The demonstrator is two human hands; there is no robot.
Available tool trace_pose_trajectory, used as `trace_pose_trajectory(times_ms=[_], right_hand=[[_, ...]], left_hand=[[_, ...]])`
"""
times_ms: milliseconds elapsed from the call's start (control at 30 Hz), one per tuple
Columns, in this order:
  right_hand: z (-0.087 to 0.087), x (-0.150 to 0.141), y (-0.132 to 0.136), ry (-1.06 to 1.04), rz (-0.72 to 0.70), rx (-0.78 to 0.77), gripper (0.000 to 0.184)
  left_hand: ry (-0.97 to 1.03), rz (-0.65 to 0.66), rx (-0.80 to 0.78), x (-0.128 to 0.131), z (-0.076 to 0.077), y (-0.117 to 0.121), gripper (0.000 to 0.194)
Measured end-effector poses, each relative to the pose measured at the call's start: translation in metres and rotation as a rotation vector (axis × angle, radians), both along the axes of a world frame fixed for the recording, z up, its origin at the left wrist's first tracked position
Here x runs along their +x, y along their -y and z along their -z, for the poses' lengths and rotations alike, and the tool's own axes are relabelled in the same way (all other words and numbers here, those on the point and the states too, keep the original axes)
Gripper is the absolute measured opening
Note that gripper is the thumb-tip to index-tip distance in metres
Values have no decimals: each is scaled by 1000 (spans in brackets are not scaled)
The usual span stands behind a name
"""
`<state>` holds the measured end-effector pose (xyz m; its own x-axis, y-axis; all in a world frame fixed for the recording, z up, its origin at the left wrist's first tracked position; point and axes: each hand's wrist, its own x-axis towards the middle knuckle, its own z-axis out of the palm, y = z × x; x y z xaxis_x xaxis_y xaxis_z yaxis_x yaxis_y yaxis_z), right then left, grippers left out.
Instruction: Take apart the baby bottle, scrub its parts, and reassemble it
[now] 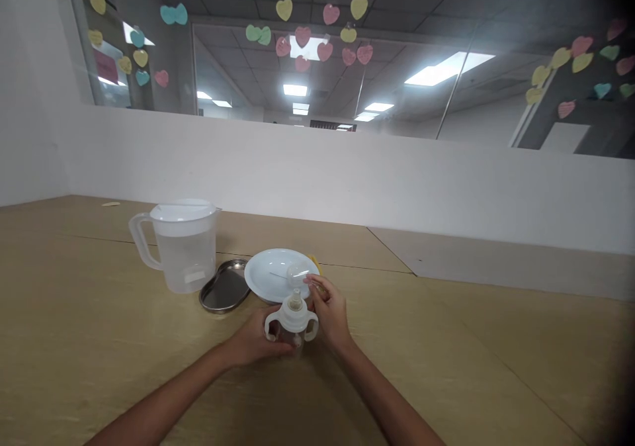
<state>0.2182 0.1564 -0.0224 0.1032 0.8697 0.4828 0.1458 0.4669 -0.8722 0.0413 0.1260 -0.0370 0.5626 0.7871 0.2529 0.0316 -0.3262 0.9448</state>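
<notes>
A small baby bottle (292,323) with two white handles and a teat stands on the wooden table (99,340) in front of me. My left hand (255,341) is wrapped around its lower body from the left. My right hand (328,310) is just right of the bottle, its fingers pinched on a clear dome cap (297,273) held a little above and behind the teat. Behind the cap lies a white plate (270,274).
A clear pitcher (181,244) with a white lid holds water at the left. A kidney-shaped metal tray (224,287) lies between pitcher and plate. A low white wall (347,175) runs along the table's far edge, with glass and paper hearts above.
</notes>
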Motion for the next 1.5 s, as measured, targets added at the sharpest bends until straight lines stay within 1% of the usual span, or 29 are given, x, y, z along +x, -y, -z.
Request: trace_pose_trajectory(times_ms=[200, 367, 433, 500, 633, 767, 1033, 1233, 1367, 1500], right_hand=[[0, 2, -2, 21, -23, -43, 35], [1, 4, -3, 38, -73, -21, 28], [1, 4, -3, 37, -90, -34, 28], [1, 5, -4, 33, -97, -62, 32], [5, 5, -8, -3, -134, -90, 46], [10, 4, -10, -14, -170, -102, 49], [8, 3, -8, 54, -133, -123, 52], [5, 3, -4, 84, -131, -128, 52], [5, 3, -2, 91, -121, -115, 52], [6, 4, -2, 93, -92, -86, 50]], left_hand=[[6, 9, -20, 1, -2, 0, 51], [27, 28, -13, 0, -1, -1, 49], [30, 26, -19, 0, 0, -2, 50], [35, 20, -22, 0, 0, -2, 50], [25, 22, -24, 0, -1, -1, 48], [17, 22, -20, 0, -2, -1, 48], [32, 33, -25, 0, -3, 0, 45], [32, 28, -22, 0, 2, -3, 41], [38, 32, -26, -1, 6, -4, 46], [29, 32, -20, -1, 6, -4, 48]])
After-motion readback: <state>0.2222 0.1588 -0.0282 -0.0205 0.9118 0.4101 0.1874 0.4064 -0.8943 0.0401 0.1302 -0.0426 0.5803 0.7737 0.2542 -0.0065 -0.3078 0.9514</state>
